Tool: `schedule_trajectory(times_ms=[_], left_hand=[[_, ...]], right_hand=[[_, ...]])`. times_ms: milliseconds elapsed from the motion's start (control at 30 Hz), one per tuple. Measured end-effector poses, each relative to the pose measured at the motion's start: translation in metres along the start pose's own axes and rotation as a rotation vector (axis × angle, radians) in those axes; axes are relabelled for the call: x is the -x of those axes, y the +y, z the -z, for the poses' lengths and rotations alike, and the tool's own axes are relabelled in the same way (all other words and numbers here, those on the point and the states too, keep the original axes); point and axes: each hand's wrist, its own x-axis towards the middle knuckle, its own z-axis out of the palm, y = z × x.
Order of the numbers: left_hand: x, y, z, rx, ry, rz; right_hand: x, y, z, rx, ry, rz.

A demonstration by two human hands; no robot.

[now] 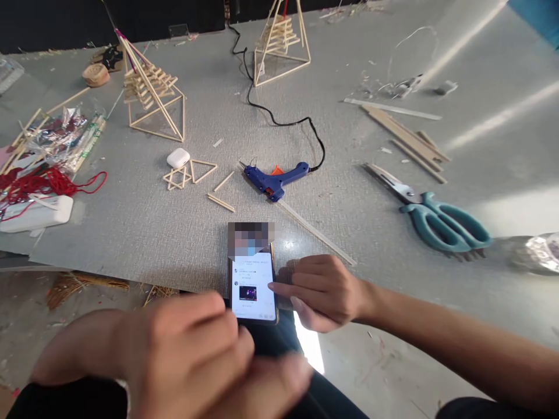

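A smartphone (253,285) lies at the near edge of the grey mat (144,227), its screen lit. My right hand (323,291) rests beside it, with fingertips touching the phone's right edge and screen. Close to the camera, my left hand (192,349) is blurred, fingers curled, holding nothing that I can see, just below and left of the phone. A blue glue gun (276,177) lies beyond the phone with a long glue stick (318,233) trailing toward my right hand.
Two stick pyramids (151,96) (282,41) stand at the back. Small stick triangles (190,173) and a white earbud case (178,157) lie centre left. Teal scissors (437,218) and wooden strips (406,137) are on the right. Red string (48,181) and wrappers sit left.
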Motion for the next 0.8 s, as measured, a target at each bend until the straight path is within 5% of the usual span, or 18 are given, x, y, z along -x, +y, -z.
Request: schedule_trajectory(times_ms=[67, 133, 200, 300, 500, 800], left_hand=[[-0.025, -0.032, -0.002, -0.037, 0.061, -0.185], [-0.05, -0.077, -0.013, -0.045, 0.352, -0.282], [-0.071, -0.117, -0.032, 0.048, 0.545, -0.241], [-0.086, -0.154, -0.063, 0.024, 0.576, -0.231], [-0.078, -0.166, -0.097, 0.031, 0.48, -0.182], [-0.072, -0.164, -0.107, 0.046, 0.362, -0.306]], right_hand=[[0.0, 0.0, 0.0, -0.004, 0.004, 0.008], [0.001, 0.0, 0.0, -0.002, 0.005, 0.01], [0.001, 0.001, -0.001, -0.002, -0.009, 0.008], [0.002, 0.001, -0.001, -0.007, -0.081, -0.016], [0.002, 0.0, -0.005, -0.029, -0.282, -0.115], [0.001, -0.002, -0.005, -0.024, -0.352, -0.146]])
